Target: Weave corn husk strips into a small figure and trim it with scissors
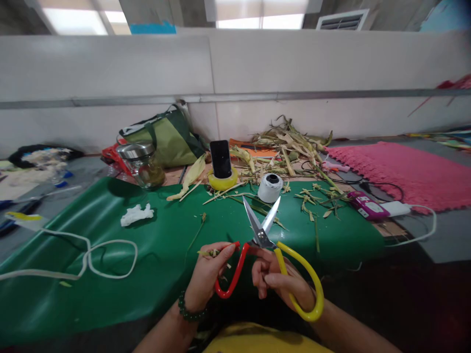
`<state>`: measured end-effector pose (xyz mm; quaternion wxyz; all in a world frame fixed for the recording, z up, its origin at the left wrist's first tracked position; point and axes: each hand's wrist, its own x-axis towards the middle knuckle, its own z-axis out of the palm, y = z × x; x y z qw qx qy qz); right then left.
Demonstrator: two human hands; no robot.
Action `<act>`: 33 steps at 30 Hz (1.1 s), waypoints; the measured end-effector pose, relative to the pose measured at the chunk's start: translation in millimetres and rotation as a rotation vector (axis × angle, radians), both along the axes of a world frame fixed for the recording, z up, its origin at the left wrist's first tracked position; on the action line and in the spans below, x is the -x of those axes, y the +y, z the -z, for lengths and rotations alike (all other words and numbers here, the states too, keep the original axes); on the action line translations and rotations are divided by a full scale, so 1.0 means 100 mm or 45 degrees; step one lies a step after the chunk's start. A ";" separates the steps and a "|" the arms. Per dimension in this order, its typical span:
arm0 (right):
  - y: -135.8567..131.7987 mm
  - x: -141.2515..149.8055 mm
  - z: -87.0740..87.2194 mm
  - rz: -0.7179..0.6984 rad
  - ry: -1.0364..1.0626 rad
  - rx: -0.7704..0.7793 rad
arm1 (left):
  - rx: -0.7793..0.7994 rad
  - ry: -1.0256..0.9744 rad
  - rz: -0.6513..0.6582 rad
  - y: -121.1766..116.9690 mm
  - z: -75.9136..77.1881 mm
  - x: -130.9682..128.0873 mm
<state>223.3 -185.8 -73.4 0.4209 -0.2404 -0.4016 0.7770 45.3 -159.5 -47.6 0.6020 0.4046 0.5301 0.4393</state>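
Toward the left of the green sheet [103,294], we see a looped white cord [88,250], then a crumpled white tissue [137,214]. Next comes our left hand [206,269], its grip pinching a small green strip [212,253] whose end pokes out leftward; we cannot tell whether these fingers also press on the red handle [240,269] beside the thumb. Between our hands stand the scissors [262,239], blades [251,216] spread in a V, their long axis running away from us toward the white spool [270,191]. So the strip lies left of the blades and closer to us, with the left hand nearer to it. Our right hand [285,279] sits inside the yellow handle [317,279], fingers curled; whether that grip pinches anything, we cannot tell. Farther right, husk scraps [307,198] are scattered before a purple device [368,206].
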 end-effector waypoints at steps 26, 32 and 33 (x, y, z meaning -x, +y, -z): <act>-0.26 -0.22 -0.43 -0.114 0.147 0.366 | 0.184 -0.203 0.485 0.18 -0.11 -0.01; -0.29 -0.22 -0.29 -0.008 0.007 0.114 | 0.065 -0.191 0.464 0.18 -0.05 -0.06; -0.28 -0.22 -0.26 -0.008 -0.010 0.065 | 0.044 -0.174 0.461 0.18 -0.03 -0.06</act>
